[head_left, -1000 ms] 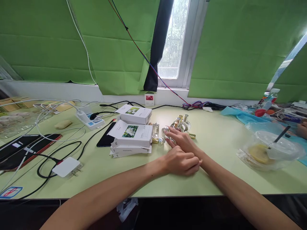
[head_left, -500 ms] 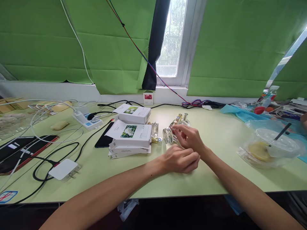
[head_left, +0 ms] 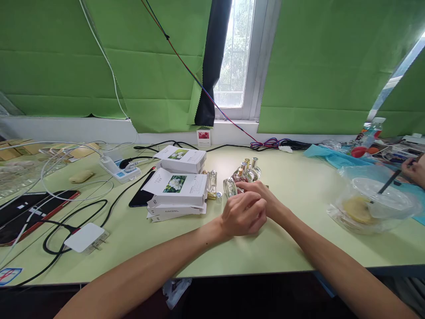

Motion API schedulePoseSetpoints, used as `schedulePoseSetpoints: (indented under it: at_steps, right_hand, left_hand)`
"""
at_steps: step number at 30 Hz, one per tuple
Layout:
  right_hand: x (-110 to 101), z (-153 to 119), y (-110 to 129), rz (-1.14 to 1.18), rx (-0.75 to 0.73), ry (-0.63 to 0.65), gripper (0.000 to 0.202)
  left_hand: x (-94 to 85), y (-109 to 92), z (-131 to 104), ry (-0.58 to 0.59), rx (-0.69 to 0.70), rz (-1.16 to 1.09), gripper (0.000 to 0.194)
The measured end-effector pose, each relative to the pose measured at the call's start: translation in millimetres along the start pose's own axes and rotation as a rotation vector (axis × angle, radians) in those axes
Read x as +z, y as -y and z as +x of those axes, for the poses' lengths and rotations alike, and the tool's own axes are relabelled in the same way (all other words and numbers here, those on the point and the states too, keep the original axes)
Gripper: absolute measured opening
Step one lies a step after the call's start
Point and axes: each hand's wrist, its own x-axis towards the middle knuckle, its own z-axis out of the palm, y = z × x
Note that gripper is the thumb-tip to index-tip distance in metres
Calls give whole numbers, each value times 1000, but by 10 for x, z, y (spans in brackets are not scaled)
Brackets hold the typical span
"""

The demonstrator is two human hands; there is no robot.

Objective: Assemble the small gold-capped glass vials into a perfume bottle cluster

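My left hand (head_left: 244,213) is closed, its fingers curled in above the table; anything inside them is hidden. Just behind it, my right hand (head_left: 264,194) is partly covered by the left. One stretched-out finger shows, its tip at the small glass perfume bottles (head_left: 254,170) with gold and silver necks. A round clear bottle (head_left: 229,188) stands close to that fingertip. To the left, a slim clear bottle (head_left: 212,180) is beside a stack of white boxes (head_left: 181,198) printed with a white flower. A gold-and-clear vial (head_left: 212,195) lies by the boxes.
Another white box (head_left: 186,160) lies behind the stack, near a dark phone (head_left: 141,192). A power strip (head_left: 121,170), white charger (head_left: 86,237) and cables spread leftward. At right are a bagged drink cup (head_left: 375,204), a blue cloth (head_left: 328,155) and another person's hand (head_left: 413,170).
My right hand has drawn nearer, slipping partly behind my left hand. The left has shifted slightly up and leftward. Another person's hand has come further into view at the right.
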Motion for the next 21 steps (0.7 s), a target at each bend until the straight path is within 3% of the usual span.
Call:
schedulePoseSetpoints:
  at_steps: [3,9,16,21]
  right_hand:
    - [15,-29,-1,-3,-39,19,10]
    - [21,-19,36,33,1,2,20]
    - [17,-25,51,-25,27,6,11]
    - [-24,-43,103,31,22,9,17]
  left_hand:
    - [-12,0,36,-56,-121,90,24]
    - [-5,79,44,-129,-500,121,46]
    - [36,137,-1,-123,-704,26,47]
    - [40,130,-15,-112,-820,-48,50]
